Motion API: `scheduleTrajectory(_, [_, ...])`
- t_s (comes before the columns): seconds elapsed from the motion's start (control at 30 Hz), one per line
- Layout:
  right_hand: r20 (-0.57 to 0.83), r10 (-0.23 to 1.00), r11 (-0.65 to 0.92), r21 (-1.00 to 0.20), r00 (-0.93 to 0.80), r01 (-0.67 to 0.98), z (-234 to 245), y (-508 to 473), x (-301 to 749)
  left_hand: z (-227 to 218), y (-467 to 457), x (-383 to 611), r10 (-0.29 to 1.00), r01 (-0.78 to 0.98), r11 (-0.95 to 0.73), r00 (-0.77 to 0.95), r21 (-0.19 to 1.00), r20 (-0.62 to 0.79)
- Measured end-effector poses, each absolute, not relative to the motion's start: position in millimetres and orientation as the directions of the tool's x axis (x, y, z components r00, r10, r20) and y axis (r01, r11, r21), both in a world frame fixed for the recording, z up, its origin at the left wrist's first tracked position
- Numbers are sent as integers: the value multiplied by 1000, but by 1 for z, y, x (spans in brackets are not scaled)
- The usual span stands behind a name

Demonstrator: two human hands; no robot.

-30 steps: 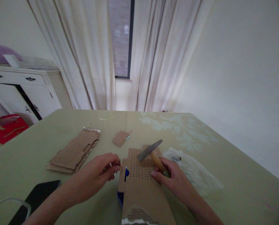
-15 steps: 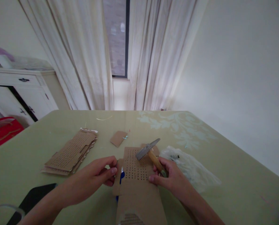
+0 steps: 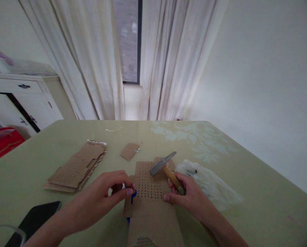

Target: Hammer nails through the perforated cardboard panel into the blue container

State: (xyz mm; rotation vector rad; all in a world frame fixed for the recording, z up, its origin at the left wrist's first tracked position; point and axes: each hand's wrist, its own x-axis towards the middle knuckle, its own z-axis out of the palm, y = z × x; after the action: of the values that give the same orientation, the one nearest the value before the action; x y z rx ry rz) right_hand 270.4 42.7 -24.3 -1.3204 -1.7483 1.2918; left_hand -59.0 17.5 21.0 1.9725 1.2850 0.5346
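My right hand is closed round the wooden handle of a hammer, its thumb resting on the right edge of a brown cardboard piece punched with rows of small holes. The metal hammer head lies over the upper rows. At the left edge of this cardboard, the thumb and fingertips of my left hand are pinched together; what sits between them is too small to make out. Right beside those fingertips is a small blue piece on the cardboard. More blue shows underneath at the lower left.
A stack of punched cardboard sheets lies to the left, with a small cardboard scrap farther back. At the right is a clear plastic bag. A dark flat device with a cable lies at the lower left of the table.
My left hand has moved slightly right, bringing its pinched fingertips to the blue piece and covering its top. My right hand and the hammer have hardly moved.
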Motion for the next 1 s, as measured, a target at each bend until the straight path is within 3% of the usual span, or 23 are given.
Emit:
scheduleTrajectory(0.6, [-92, 944, 53, -906, -316, 421, -25, 41, 271, 6, 15, -40, 883, 555, -386, 453, 737, 121])
scheduleTrajectory(0.87, [-97, 943, 76, -867, -317, 492, -13, 39, 268, 9, 16, -38, 830, 576, -477, 543, 663, 125])
scheduleTrajectory(1.0, [-94, 950, 86, -838, -298, 538, -10, 37, 267, 12, 19, -40, 833, 566, -426, 550, 706, 62])
